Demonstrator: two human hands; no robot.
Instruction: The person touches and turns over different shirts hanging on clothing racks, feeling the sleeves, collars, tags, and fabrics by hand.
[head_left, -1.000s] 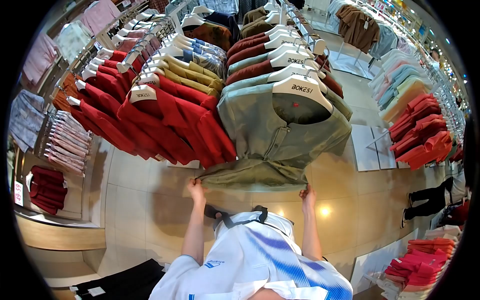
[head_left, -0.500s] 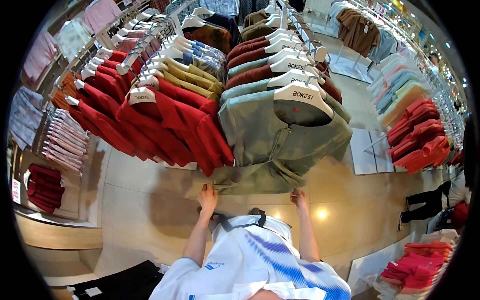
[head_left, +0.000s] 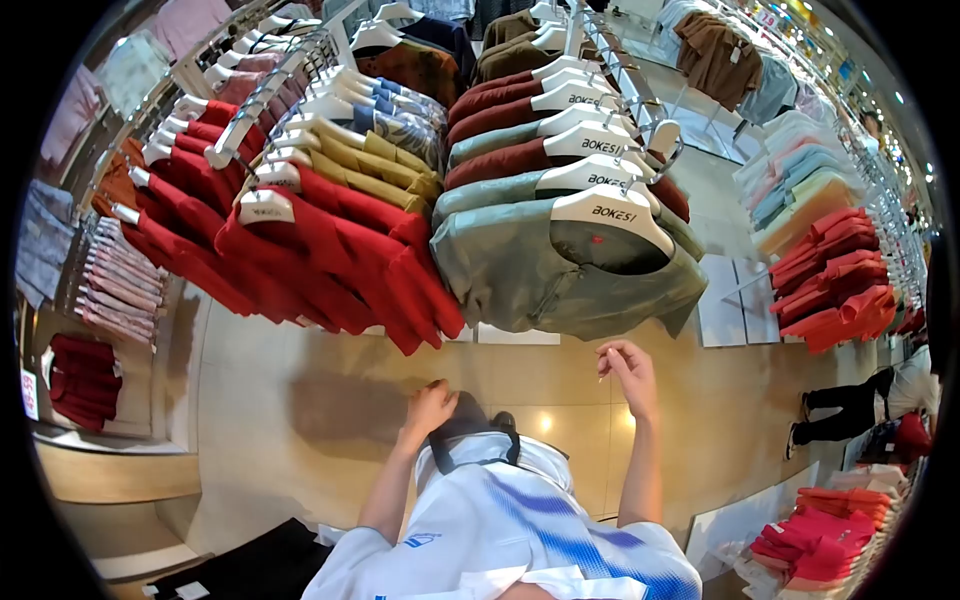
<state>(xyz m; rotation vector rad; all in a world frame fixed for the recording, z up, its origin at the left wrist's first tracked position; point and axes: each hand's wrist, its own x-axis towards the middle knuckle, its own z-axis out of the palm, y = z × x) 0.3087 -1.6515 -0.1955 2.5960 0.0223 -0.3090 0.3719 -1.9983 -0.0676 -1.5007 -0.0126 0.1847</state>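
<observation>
A grey-green buttoned shirt (head_left: 560,290) hangs from a white BOKESI hanger (head_left: 600,212) at the front of the right-hand rack. My right hand (head_left: 630,378) is just below its hem, apart from the cloth, with bent fingers spread and nothing held. Lower and to the left, my left hand (head_left: 430,408) hovers near my waist, its fingers curled together and nothing visible in them. A red garment (head_left: 330,265) on the neighbouring rail hangs above and to the left of that hand.
Metal rails (head_left: 285,85) carry mustard shirts (head_left: 370,165) and other clothes. More racks with orange-red tops (head_left: 835,285) stand to the right. A person in black trousers (head_left: 850,408) is at far right. A black garment (head_left: 240,565) lies at lower left.
Both hands have let go of the shirt's lower hem, which now hangs away from them. My right hand has risen slightly and moved right; the left has dropped a little toward my body.
</observation>
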